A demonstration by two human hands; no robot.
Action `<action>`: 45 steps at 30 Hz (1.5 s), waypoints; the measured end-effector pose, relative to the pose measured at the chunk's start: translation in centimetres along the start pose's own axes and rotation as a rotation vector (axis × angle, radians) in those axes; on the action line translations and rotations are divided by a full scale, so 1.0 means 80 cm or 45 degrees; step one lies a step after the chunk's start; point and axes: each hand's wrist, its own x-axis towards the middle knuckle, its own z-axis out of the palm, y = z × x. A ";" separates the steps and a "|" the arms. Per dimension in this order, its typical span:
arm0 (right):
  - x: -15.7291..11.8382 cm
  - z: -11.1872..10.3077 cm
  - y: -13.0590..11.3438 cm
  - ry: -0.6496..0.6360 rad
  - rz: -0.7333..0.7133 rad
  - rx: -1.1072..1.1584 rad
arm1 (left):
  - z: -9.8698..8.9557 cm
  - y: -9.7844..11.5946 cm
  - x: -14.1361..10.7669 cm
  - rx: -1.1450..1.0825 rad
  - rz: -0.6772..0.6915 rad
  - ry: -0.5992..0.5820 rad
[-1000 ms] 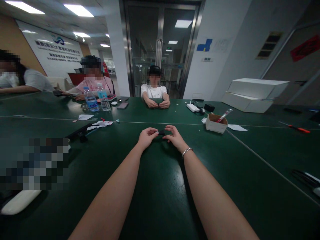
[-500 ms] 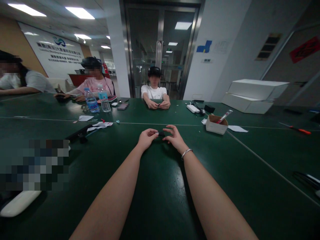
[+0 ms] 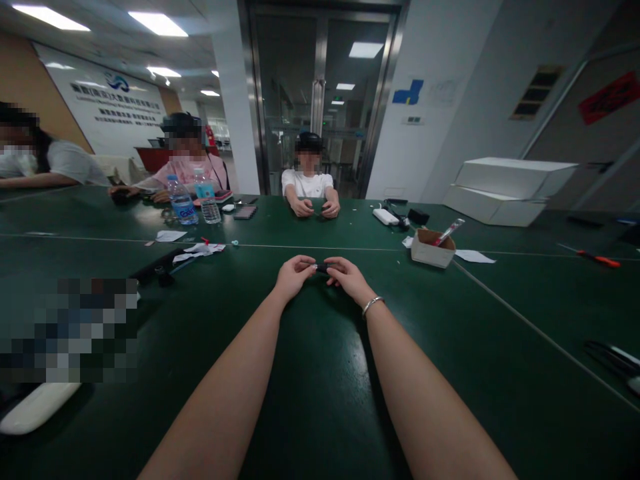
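Observation:
A small dark object (image 3: pixel 321 268) with a light left end is held level between my two hands, just above the green table (image 3: pixel 320 373). My left hand (image 3: pixel 294 276) pinches its light end between thumb and fingers. On the other side, the thumb and index finger of my right hand (image 3: pixel 349 277) are closed on its dark end, with the lower fingers curled beneath. A silver bracelet (image 3: pixel 373 305) is on my right wrist. The object is too small to name.
A small box (image 3: pixel 433 249) holding a red and clear item stands right of my hands. Beyond lie a white device (image 3: pixel 385 217) and cables. Two bottles (image 3: pixel 183 200) and papers (image 3: pixel 199 251) are left. A person (image 3: pixel 308 180) sits opposite; two others sit left.
My right hand's fingers, apart before, have closed on the dark end of the object. My left hand has hardly moved. The hands of the person opposite have moved apart.

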 end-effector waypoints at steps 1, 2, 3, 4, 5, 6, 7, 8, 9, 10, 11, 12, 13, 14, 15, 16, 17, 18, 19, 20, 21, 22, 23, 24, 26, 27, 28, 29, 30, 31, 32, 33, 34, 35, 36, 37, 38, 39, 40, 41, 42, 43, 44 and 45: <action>-0.001 0.000 -0.001 -0.007 -0.010 0.007 | 0.000 0.000 0.000 -0.001 0.004 -0.004; -0.001 0.000 -0.001 -0.006 -0.015 0.013 | 0.000 -0.001 0.000 0.000 0.005 -0.010; -0.002 0.000 -0.002 -0.004 -0.015 0.016 | 0.000 -0.002 0.000 0.003 0.000 -0.013; -0.002 0.000 -0.002 0.000 -0.015 0.016 | 0.001 -0.003 0.001 0.008 -0.010 -0.008; -0.002 0.000 -0.002 0.002 -0.015 0.016 | 0.001 -0.004 0.002 0.015 -0.022 0.006; -0.002 0.000 -0.001 0.004 -0.016 0.016 | 0.002 -0.006 0.003 0.022 -0.036 0.024; -0.002 -0.001 -0.001 0.008 -0.015 0.017 | 0.002 -0.007 0.004 0.025 -0.051 0.040; -0.001 -0.001 0.000 0.014 -0.016 0.018 | 0.003 -0.007 0.004 0.023 -0.067 0.047; -0.001 -0.001 0.000 0.023 -0.017 0.018 | 0.003 -0.008 0.005 0.020 -0.080 0.039; 0.000 -0.002 0.001 0.033 -0.016 0.018 | 0.004 -0.007 0.005 0.019 -0.090 0.019; 0.001 -0.002 0.002 0.043 -0.014 0.017 | 0.004 -0.007 0.005 0.021 -0.097 -0.003; 0.001 -0.002 0.002 0.052 -0.013 0.017 | 0.004 -0.007 0.005 0.024 -0.104 -0.021; 0.001 -0.002 0.002 0.056 -0.011 0.018 | 0.004 -0.007 0.005 0.028 -0.112 -0.030; 0.001 -0.002 0.002 0.059 -0.009 0.018 | 0.004 -0.007 0.005 0.032 -0.123 -0.032; 0.001 -0.002 0.002 0.060 -0.008 0.019 | 0.004 -0.008 0.006 0.036 -0.134 -0.026; 0.001 -0.001 0.002 0.059 -0.008 0.021 | 0.004 -0.009 0.006 0.040 -0.135 -0.017; 0.000 -0.001 0.001 0.057 -0.008 0.023 | 0.003 -0.010 0.006 0.047 -0.119 -0.010; 0.000 -0.001 0.000 0.052 -0.007 0.024 | 0.003 -0.012 0.006 0.057 -0.084 -0.003; -0.001 -0.001 0.000 0.047 -0.005 0.024 | 0.002 -0.013 0.006 0.066 -0.034 0.005; -0.001 0.000 -0.001 0.044 -0.001 0.024 | 0.002 -0.015 0.007 0.075 0.020 0.009; -0.002 0.000 -0.001 0.039 0.003 0.024 | 0.001 -0.016 0.007 0.088 0.064 0.006; -0.002 0.000 -0.001 0.036 0.005 0.024 | 0.001 -0.016 0.007 0.103 0.091 0.001; -0.002 0.000 -0.001 0.034 0.004 0.023 | 0.001 -0.017 0.007 0.121 0.101 -0.002; -0.002 0.000 -0.001 0.034 0.003 0.022 | 0.001 -0.017 0.006 0.141 0.098 -0.004; -0.001 -0.001 0.000 0.040 -0.007 0.022 | 0.001 -0.016 0.006 0.162 0.072 -0.025; -0.001 -0.001 0.001 0.048 -0.012 0.021 | 0.001 -0.016 0.005 0.158 0.066 -0.043; 0.000 -0.002 0.001 0.056 -0.016 0.022 | 0.001 -0.015 0.005 0.148 0.066 -0.065; 0.000 -0.002 0.002 0.062 -0.018 0.022 | 0.001 -0.015 0.004 0.139 0.068 -0.086; 0.000 -0.002 0.002 0.066 -0.019 0.022 | 0.001 -0.015 0.004 0.135 0.067 -0.100; 0.000 -0.002 0.002 0.068 -0.016 0.022 | 0.001 -0.015 0.004 0.139 0.062 -0.105; 0.000 -0.002 0.001 0.068 -0.011 0.021 | 0.001 -0.015 0.005 0.148 0.054 -0.103; -0.001 -0.002 0.001 0.067 -0.005 0.021 | 0.001 -0.015 0.005 0.160 0.046 -0.097; -0.001 -0.001 0.000 0.065 -0.001 0.021 | 0.001 -0.015 0.005 0.167 0.046 -0.086; -0.001 -0.001 -0.001 0.064 0.002 0.021 | 0.000 -0.015 0.006 0.167 0.061 -0.070; -0.002 -0.001 -0.001 0.063 0.001 0.022 | 0.000 -0.015 0.006 0.162 0.085 -0.052; -0.002 -0.001 -0.001 0.061 -0.001 0.024 | 0.000 -0.016 0.006 0.159 0.107 -0.040; -0.002 -0.001 -0.002 0.058 -0.004 0.026 | 0.000 -0.015 0.006 0.162 0.119 -0.033; -0.002 -0.001 -0.002 0.055 -0.007 0.027 | 0.000 -0.015 0.005 0.171 0.118 -0.034; -0.002 -0.001 -0.001 0.051 -0.009 0.027 | -0.001 -0.015 0.005 0.183 0.106 -0.040; -0.002 -0.002 -0.001 0.048 -0.013 0.024 | 0.000 -0.014 0.004 0.194 0.090 -0.049; -0.001 -0.002 0.000 0.047 -0.018 0.021 | 0.000 -0.013 0.004 0.198 0.078 -0.059; -0.001 -0.002 0.001 0.049 -0.023 0.017 | 0.000 -0.013 0.003 0.193 0.073 -0.071; 0.000 -0.003 0.002 0.050 -0.028 0.014 | 0.000 -0.012 0.003 0.184 0.074 -0.081; 0.000 -0.003 0.003 0.051 -0.032 0.013 | 0.000 -0.012 0.003 0.173 0.078 -0.093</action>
